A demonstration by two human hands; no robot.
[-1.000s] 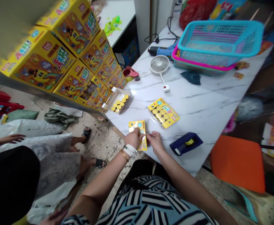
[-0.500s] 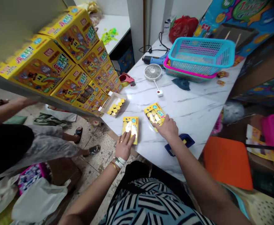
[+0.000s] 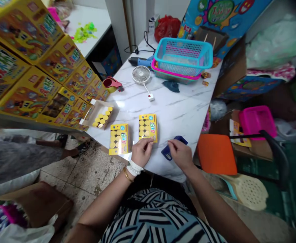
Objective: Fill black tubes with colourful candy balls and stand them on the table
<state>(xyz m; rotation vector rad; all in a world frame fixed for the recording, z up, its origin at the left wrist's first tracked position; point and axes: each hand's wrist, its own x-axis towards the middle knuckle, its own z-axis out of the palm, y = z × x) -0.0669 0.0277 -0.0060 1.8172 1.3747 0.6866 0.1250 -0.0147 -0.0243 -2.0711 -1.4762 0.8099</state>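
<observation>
The left hand pinches the near edge of a yellow card on the white table. The right hand is curled just beside it, holding nothing I can see. The card has rows of round yellow dots. Another yellow card lies just left.

The desk is white marble with grey veins. Two packs are yellow with round yellow discs. The tape holder is dark blue, the fan white, the stacked baskets turquoise over pink, the stool orange, the shirt black-and-white striped.
</observation>
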